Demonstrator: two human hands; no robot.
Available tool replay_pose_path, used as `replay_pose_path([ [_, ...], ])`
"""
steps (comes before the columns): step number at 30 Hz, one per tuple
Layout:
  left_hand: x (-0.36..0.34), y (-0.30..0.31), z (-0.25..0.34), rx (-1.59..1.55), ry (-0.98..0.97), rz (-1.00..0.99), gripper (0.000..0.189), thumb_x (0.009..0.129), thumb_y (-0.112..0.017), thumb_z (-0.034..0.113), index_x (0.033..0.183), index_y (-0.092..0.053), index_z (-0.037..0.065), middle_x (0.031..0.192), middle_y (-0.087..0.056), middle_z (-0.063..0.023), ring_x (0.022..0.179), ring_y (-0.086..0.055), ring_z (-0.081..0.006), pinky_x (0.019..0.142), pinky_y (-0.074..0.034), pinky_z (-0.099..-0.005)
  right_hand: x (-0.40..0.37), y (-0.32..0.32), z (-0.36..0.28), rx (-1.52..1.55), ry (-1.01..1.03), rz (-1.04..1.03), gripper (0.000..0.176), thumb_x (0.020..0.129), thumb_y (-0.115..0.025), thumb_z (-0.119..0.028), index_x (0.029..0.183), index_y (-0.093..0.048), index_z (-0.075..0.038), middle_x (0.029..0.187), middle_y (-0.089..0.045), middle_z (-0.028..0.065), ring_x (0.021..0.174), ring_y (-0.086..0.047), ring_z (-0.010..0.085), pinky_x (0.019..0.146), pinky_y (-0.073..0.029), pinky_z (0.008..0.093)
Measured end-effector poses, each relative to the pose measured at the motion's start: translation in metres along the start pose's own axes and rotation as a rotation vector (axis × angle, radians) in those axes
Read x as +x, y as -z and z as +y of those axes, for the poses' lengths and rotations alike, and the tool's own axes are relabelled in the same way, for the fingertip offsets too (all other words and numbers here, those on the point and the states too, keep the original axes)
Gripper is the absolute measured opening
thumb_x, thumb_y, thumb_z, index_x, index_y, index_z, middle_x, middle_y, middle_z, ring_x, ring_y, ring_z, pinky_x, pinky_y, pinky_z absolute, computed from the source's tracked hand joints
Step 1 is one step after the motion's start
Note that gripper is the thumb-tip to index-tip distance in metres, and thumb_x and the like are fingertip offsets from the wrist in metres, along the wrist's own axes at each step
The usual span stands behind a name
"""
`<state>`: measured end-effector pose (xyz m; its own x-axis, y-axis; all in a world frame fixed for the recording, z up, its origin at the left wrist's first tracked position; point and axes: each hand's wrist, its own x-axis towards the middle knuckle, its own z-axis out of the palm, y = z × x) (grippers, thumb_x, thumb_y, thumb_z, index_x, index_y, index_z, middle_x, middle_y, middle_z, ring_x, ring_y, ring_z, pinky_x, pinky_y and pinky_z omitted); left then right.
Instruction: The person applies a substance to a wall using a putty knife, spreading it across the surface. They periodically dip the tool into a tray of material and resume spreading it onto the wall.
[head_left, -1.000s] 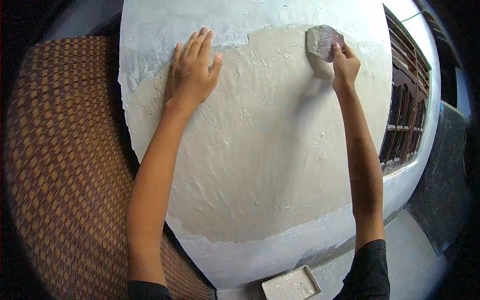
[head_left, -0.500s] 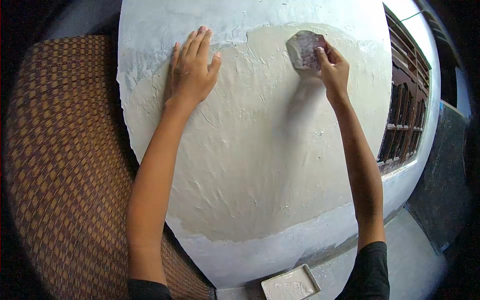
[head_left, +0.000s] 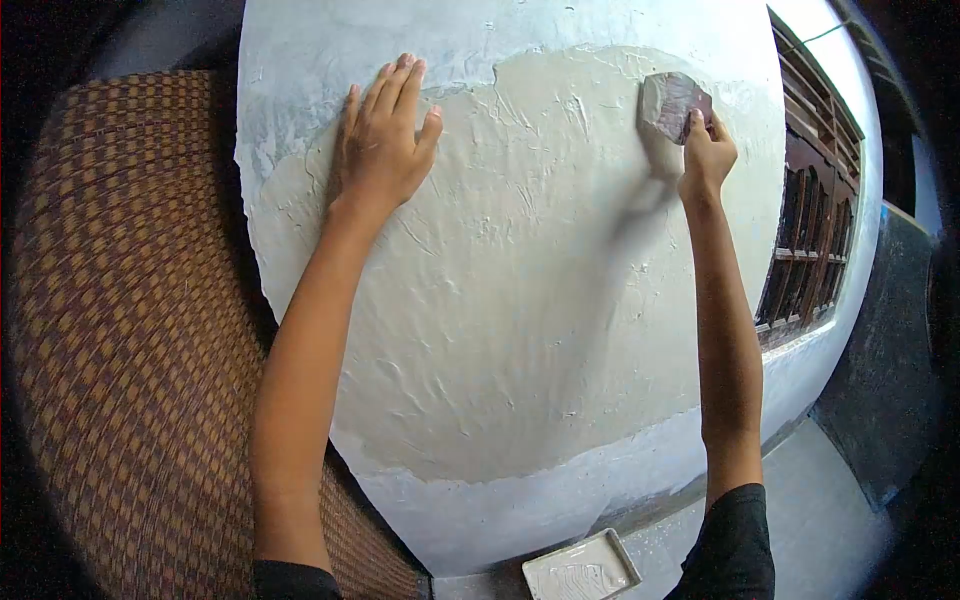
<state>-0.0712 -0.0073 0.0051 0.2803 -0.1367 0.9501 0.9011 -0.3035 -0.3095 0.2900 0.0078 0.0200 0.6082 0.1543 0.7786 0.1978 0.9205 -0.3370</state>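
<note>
My left hand [head_left: 385,140] lies flat on the wall with its fingers stretched upward, at the upper left edge of a beige layer of wet plaster [head_left: 500,330]. At the upper right, my right hand [head_left: 709,150] grips a dark, flat, many-sided scraper [head_left: 676,106] by its lower right corner, thumb on the near face. Pale plaster is smeared along the scraper's left side. The scraper lies over the plastered area near its upper right part. Ridges and small lumps mark the plaster's surface.
A tray [head_left: 606,540] of pale plaster stands on the floor [head_left: 800,500] below the wall. Left of the wall's edge hangs a brown woven mat [head_left: 140,330]. A dark wooden window with bars [head_left: 805,230] is at the right, with a dark panel [head_left: 880,350] beyond it.
My right hand has moved right and slightly down with the scraper, leaving fresh ridges in the plaster where it was. My left hand stays in place on the wall.
</note>
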Motion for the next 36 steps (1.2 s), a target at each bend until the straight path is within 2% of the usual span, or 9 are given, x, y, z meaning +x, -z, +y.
replay_pose_path([
  [4, 0.0, -0.002, 0.001, 0.006, -0.001, 0.013, 0.054, 0.096, -0.045, 0.031, 0.145, -0.037, 0.008, 0.151, -0.036, -0.0127, 0.14, -0.032, -0.0298, 0.115, -0.017, -0.0531, -0.031, -0.01, -0.012, 0.165, 0.066, -0.264, 0.036, 0.093, -0.064, -0.014, 0.124, -0.06, 0.004, 0.107, -0.067, 0.0112, 0.092, -0.062, 0.0157, 0.084, -0.049, 0.0287],
  [6, 0.0, -0.004, 0.001, 0.008, 0.0, 0.016, 0.054, 0.096, -0.045, 0.031, 0.145, -0.037, 0.007, 0.151, -0.036, -0.0129, 0.14, -0.032, -0.03, 0.115, -0.018, -0.0532, -0.026, -0.012, -0.002, -0.157, 0.274, -0.324, 0.039, 0.092, -0.062, -0.014, 0.126, -0.058, 0.005, 0.108, -0.067, 0.014, 0.09, -0.064, 0.0177, 0.08, -0.052, 0.0287],
  [10, 0.0, 0.001, 0.003, 0.001, 0.003, 0.002, 0.054, 0.096, -0.046, 0.03, 0.144, -0.037, 0.007, 0.151, -0.036, -0.013, 0.14, -0.032, -0.0307, 0.115, -0.018, -0.0538, 0.002, -0.013, 0.0, 0.001, 0.054, -0.007, 0.036, 0.093, -0.06, -0.013, 0.123, -0.059, 0.006, 0.105, -0.068, 0.0127, 0.088, -0.063, 0.0157, 0.081, -0.051, 0.0278],
  [12, 0.001, 0.0, 0.003, 0.003, 0.005, 0.009, 0.054, 0.096, -0.045, 0.03, 0.144, -0.037, 0.007, 0.151, -0.037, -0.0128, 0.14, -0.032, -0.0305, 0.115, -0.018, -0.0539, -0.009, -0.027, -0.013, 0.134, 0.09, -0.145, 0.037, 0.095, -0.06, -0.013, 0.127, -0.057, 0.005, 0.108, -0.067, 0.0125, 0.094, -0.063, 0.015, 0.083, -0.052, 0.0285],
  [15, 0.001, -0.002, 0.003, -0.001, 0.009, 0.016, 0.053, 0.096, -0.045, 0.03, 0.144, -0.037, 0.008, 0.15, -0.037, -0.0123, 0.14, -0.032, -0.03, 0.115, -0.019, -0.0541, -0.034, -0.059, -0.029, -0.004, 0.305, -0.464, 0.036, 0.094, -0.063, -0.018, 0.128, -0.06, -0.006, 0.104, -0.069, 0.0097, 0.092, -0.063, 0.014, 0.084, -0.05, 0.0283],
  [18, 0.001, -0.001, 0.002, -0.002, 0.005, 0.015, 0.053, 0.096, -0.045, 0.031, 0.144, -0.038, 0.008, 0.15, -0.037, -0.0119, 0.14, -0.033, -0.0296, 0.114, -0.019, -0.0541, -0.046, -0.087, -0.04, -0.15, 0.526, -0.478, 0.035, 0.093, -0.064, -0.018, 0.126, -0.062, -0.007, 0.099, -0.07, 0.0094, 0.084, -0.061, 0.0121, 0.08, -0.05, 0.0264],
  [22, 0.0, 0.002, 0.001, 0.008, 0.005, -0.002, 0.053, 0.096, -0.045, 0.031, 0.144, -0.038, 0.01, 0.15, -0.038, -0.0116, 0.14, -0.033, -0.0293, 0.115, -0.019, -0.0538, -0.033, -0.1, -0.038, -0.169, 0.498, -0.501, 0.034, 0.092, -0.064, -0.02, 0.124, -0.064, -0.007, 0.098, -0.07, 0.009, 0.084, -0.063, 0.0129, 0.079, -0.05, 0.0274],
  [31, 0.0, 0.001, 0.002, -0.001, 0.023, -0.008, 0.053, 0.096, -0.045, 0.031, 0.145, -0.038, 0.01, 0.15, -0.037, -0.012, 0.14, -0.033, -0.0294, 0.115, -0.019, -0.054, 0.014, -0.057, -0.031, -0.11, 0.121, 0.056, 0.038, 0.092, -0.063, -0.017, 0.124, -0.061, 0.002, 0.105, -0.068, 0.0126, 0.093, -0.064, 0.0162, 0.086, -0.051, 0.0295],
  [36, -0.001, -0.001, 0.001, 0.002, 0.019, 0.008, 0.054, 0.095, -0.045, 0.032, 0.144, -0.039, 0.009, 0.15, -0.038, -0.0108, 0.14, -0.033, -0.0275, 0.115, -0.018, -0.0529, -0.02, -0.076, -0.035, 0.027, 0.257, -0.356, 0.039, 0.093, -0.065, -0.019, 0.127, -0.06, -0.002, 0.108, -0.068, 0.0107, 0.092, -0.063, 0.0143, 0.082, -0.051, 0.0274],
])
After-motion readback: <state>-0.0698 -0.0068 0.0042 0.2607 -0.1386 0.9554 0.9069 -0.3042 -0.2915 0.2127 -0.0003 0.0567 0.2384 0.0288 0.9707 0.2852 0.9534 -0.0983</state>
